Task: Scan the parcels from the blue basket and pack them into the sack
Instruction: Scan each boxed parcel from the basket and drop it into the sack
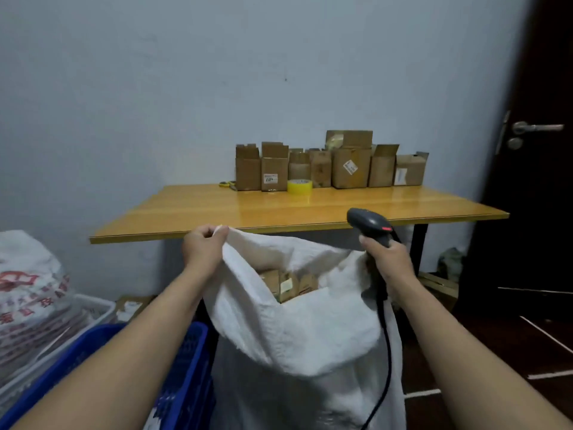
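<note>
A tall white woven sack (297, 330) stands in front of me, its mouth open. Brown cardboard parcels (288, 285) show inside near the top. My left hand (203, 246) pinches the sack's left rim and holds it up. My right hand (387, 262) grips a dark grey corded barcode scanner (370, 225), its head raised above the sack's right rim, and seems to hold that rim as well. The blue basket (186, 352) sits at the lower left beside the sack; my left arm hides most of it, and I cannot see its contents.
A wooden table (217, 212) stands behind the sack, with a row of open cardboard boxes (331, 166) and a yellow tape roll (299, 186) by the wall. A full printed sack (31, 290) and a white crate (96, 308) stand at left. A dark door (533, 150) is at right.
</note>
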